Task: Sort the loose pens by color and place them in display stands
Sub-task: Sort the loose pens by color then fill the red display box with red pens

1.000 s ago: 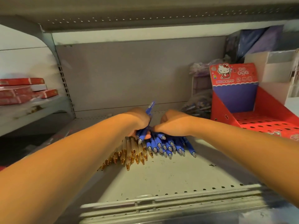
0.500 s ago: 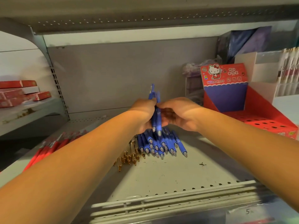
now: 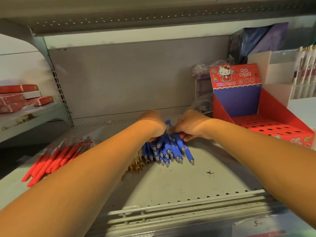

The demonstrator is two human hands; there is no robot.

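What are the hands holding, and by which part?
The right hand pinches the blue pens near their clip ends; the left hand apparently grips one likewise, though its fingers are hidden.

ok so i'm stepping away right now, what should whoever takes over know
Left hand: on the blue pens, its grip hidden.
Right hand: pinching blue pens.
Sorted on the shelf: red pens at left, gold-tipped pens in the middle, blue beside them.
Left to do: fill the stand; no pens in it.
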